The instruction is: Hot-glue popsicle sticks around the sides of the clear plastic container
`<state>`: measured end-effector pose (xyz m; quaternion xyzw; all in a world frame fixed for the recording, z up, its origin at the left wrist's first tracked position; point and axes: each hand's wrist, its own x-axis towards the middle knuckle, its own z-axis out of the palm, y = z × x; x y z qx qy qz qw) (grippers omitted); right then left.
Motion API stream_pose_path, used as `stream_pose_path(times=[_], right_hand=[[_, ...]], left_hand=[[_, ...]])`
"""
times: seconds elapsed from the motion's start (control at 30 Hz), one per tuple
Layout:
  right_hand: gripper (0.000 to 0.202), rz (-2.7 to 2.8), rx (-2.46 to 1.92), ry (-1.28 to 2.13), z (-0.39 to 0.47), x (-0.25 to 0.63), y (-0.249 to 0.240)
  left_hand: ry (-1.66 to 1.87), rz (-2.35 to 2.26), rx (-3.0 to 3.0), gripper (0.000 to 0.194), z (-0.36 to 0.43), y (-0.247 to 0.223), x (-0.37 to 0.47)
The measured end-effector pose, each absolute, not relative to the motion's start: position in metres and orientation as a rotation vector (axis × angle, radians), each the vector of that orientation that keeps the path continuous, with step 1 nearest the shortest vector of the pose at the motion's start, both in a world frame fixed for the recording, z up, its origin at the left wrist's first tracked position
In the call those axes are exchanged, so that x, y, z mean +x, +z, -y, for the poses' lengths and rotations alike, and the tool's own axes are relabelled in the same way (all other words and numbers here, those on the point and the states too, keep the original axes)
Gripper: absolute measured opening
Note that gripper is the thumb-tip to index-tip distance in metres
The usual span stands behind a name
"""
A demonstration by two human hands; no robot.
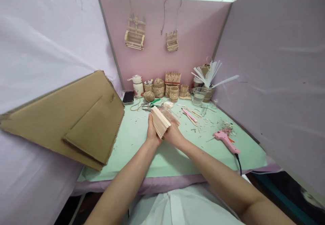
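Observation:
I hold a block of pale wooden craft sticks (160,121) above the middle of the table, tilted, with the sticks side by side. My left hand (152,131) is closed round its left side, thumb along the edge. At the lower right, my right hand (174,133) grips the block too, though most of its fingers are hidden behind it. Just beyond lies what looks like a clear plastic pack of more sticks (173,116), partly covered by the block and my right hand. Green-handled pliers (154,102) and a ball of twine (149,96) lie behind.
A pink glue gun (227,142) with a black cord lies at the right, near scraps. A pink craft knife (190,115) is nearer the middle. Cardboard sheets (101,130) lean at the left. Along the back stand a white bottle (137,86), twine-wrapped pots and a water cup (198,97).

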<state>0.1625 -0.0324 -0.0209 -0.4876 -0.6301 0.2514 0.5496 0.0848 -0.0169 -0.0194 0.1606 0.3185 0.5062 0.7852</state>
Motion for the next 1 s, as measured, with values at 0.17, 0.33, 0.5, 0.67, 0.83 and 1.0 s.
stream_pose_path(times=[0.17,0.33,0.5,0.67,0.83,1.0], right_hand=[[0.020,1.811,-1.181,0.590,0.069,0.184,-0.012],[0.018,1.978,-1.250,0.345,0.073,0.185,-0.013],[0.021,2.086,-1.369,0.190,0.050,0.174,-0.021],[0.028,2.065,-1.472,0.153,0.041,0.173,-0.024],[0.030,2.005,-1.496,0.212,0.049,0.175,-0.018],[0.022,1.998,-1.401,0.362,0.058,0.175,-0.013]], left_hand=[[1.187,-0.567,0.332,0.064,0.010,-0.015,0.078],[1.185,-0.515,0.347,0.069,0.009,-0.014,0.078],[1.130,-0.623,0.328,0.065,0.011,-0.019,0.076],[1.157,-0.595,0.317,0.065,0.010,-0.018,0.074],[1.183,-0.625,0.321,0.066,0.011,-0.014,0.076],[1.269,-0.583,0.316,0.064,0.010,-0.016,0.077]])
